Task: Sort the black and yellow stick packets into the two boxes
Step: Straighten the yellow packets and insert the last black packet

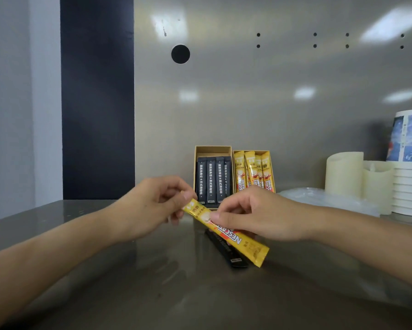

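Bench (128,294): reflective metal.
Your fingers (214,216): left hand (152,203) and right hand (255,215) pinch glossy yellow packet (250,248), printed "NESCAFE".
Black packet (233,258): slim, underneath.

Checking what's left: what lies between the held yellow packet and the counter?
A black stick packet, flat on the counter beneath the yellow packet; head view.

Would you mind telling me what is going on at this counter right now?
A person is sorting stick packets. The left hand pinches the far end of a yellow packet and the right hand pinches it near the middle, above the counter. One black packet lies beneath it. At the back, the left box holds black packets and the right box holds yellow packets.
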